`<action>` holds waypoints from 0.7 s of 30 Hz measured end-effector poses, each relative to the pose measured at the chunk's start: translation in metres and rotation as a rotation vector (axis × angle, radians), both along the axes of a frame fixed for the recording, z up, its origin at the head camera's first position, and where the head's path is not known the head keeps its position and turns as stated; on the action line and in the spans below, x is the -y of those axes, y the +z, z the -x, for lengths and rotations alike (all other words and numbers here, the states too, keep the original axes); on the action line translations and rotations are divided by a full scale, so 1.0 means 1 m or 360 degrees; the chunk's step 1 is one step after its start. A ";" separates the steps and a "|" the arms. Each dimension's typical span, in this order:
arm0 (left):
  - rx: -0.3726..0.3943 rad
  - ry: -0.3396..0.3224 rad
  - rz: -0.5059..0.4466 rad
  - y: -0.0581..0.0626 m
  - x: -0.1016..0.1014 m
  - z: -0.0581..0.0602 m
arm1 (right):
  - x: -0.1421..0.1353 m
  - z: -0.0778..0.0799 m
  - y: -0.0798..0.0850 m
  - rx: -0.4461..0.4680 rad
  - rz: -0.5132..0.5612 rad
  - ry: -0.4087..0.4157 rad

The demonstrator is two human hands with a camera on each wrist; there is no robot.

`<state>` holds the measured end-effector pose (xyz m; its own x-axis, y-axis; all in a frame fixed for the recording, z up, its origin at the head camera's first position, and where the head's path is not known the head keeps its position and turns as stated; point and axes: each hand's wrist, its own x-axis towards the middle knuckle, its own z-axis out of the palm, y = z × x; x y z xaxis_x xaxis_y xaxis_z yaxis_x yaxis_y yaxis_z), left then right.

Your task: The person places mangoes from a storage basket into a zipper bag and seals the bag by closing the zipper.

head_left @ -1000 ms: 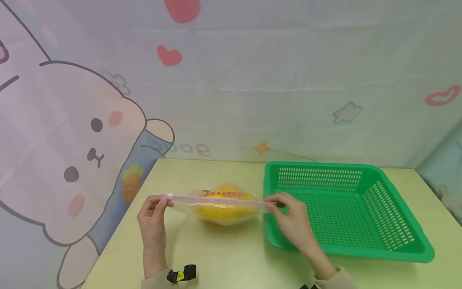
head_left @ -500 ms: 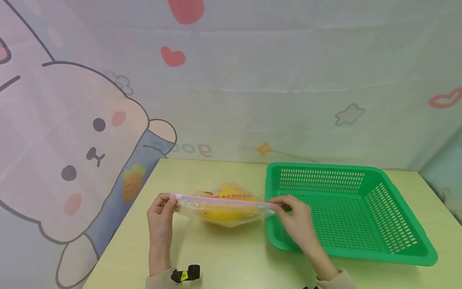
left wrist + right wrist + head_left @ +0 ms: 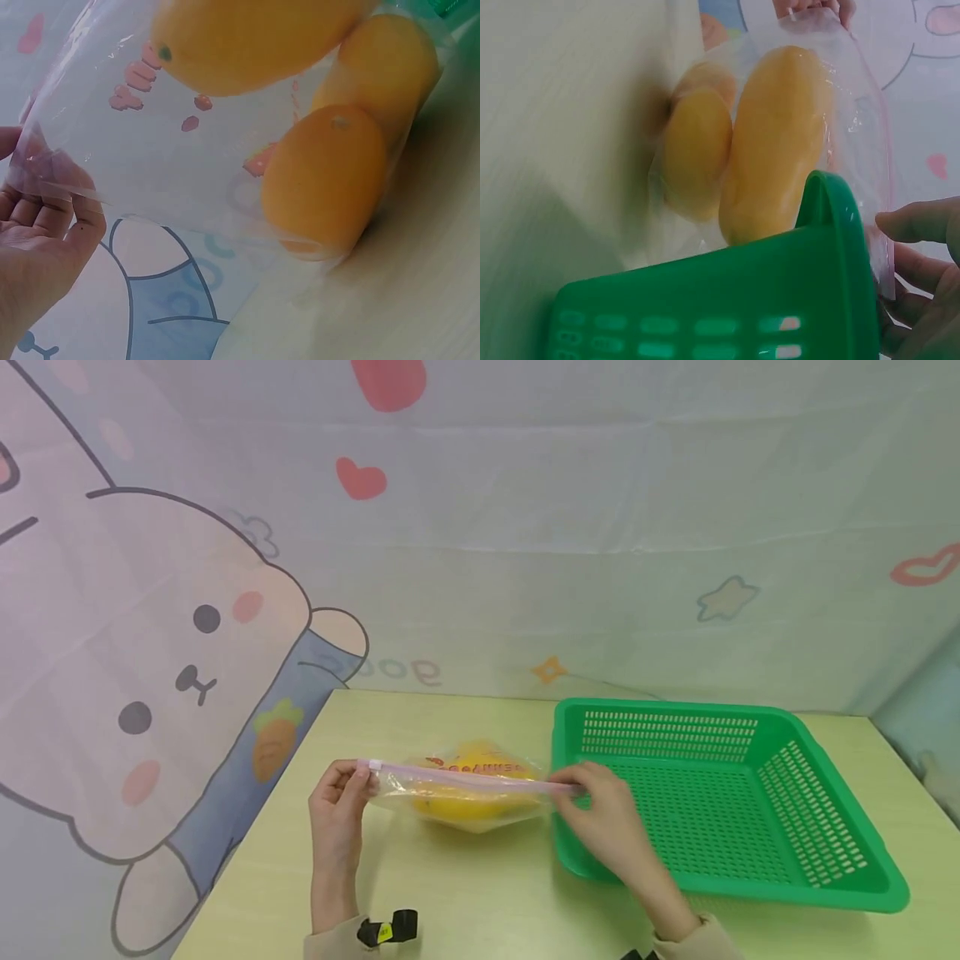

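Note:
A clear zip bag (image 3: 393, 787) with a pink zip edge and red print stands upright between both hands. Inside it lie several yellow-orange oval fruits (image 3: 330, 180) that look like mangoes; they also show through the plastic in the right wrist view. My left hand (image 3: 337, 802) pinches the bag's left top corner, right at the white zip slider (image 3: 375, 765). At the other end, my right hand (image 3: 600, 806) pinches the pink edge between thumb and fingers, and a short end of the strip shows past the fingertips. The zip line runs nearly level between the hands.
A green plastic basket (image 3: 727, 887) with slotted walls stands on the right of the pale table (image 3: 480, 902). Its left rim is close to the bag and beneath my right hand. A printed cloth backdrop (image 3: 510, 568) hangs behind the table's far edge.
Both hands and the bag shifted slightly right in view, along with the scene. In the last half second my right hand slid a little left along the zip edge.

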<state>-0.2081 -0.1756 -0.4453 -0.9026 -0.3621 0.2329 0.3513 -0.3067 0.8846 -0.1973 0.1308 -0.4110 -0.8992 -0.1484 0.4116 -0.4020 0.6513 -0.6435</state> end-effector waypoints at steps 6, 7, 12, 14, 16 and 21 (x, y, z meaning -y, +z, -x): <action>0.0042 -0.0006 0.0019 0.001 0.000 0.000 | 0.012 0.001 0.007 -0.0027 -0.0143 0.0036; 0.0042 -0.0012 0.0022 0.001 0.000 0.000 | 0.014 0.001 0.008 -0.0020 -0.0156 0.0040; 0.0053 -0.0023 0.0032 0.002 0.001 0.000 | 0.026 0.003 0.013 0.0040 -0.0214 0.0051; 0.0072 -0.0014 0.0035 0.002 0.001 0.000 | 0.031 0.004 0.014 0.0051 -0.0239 0.0055; 0.0089 -0.0008 0.0038 0.001 0.001 0.000 | 0.035 0.005 0.016 0.0049 -0.0275 0.0058; 0.0090 -0.0013 0.0051 0.000 0.003 0.000 | 0.047 0.007 0.021 0.0049 -0.0380 0.0075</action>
<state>-0.2084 -0.1787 -0.4454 -0.9175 -0.3477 0.1931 0.2983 -0.2807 0.9122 -0.2039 0.0834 -0.3898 -0.9007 -0.2800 0.3322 -0.4179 0.7674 -0.4862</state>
